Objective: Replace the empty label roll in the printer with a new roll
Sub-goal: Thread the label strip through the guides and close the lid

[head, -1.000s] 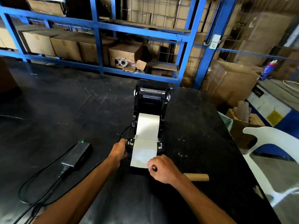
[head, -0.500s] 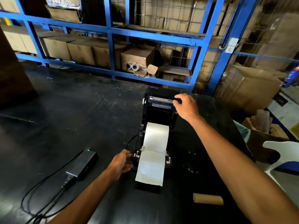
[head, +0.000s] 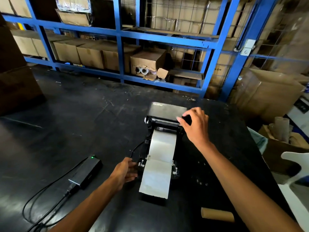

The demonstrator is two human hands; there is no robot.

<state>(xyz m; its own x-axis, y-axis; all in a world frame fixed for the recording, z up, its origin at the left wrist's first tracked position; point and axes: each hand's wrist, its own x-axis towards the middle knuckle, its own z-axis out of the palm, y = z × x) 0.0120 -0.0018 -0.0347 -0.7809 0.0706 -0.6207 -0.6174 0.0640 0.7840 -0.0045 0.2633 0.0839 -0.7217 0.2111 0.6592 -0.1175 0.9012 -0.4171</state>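
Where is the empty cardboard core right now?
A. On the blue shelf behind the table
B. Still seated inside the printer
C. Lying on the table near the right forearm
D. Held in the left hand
C: the cardboard core lies flat on the black table, in front of the printer and beside the right forearm, while the left hand rests at the printer's side, holding nothing visible.

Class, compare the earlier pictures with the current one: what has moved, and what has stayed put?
The right hand left the label strip's front end, reached to the printer's lid and now tips it forward. The left hand stays at the printer's left side; strip, empty cardboard core and power adapter unchanged.
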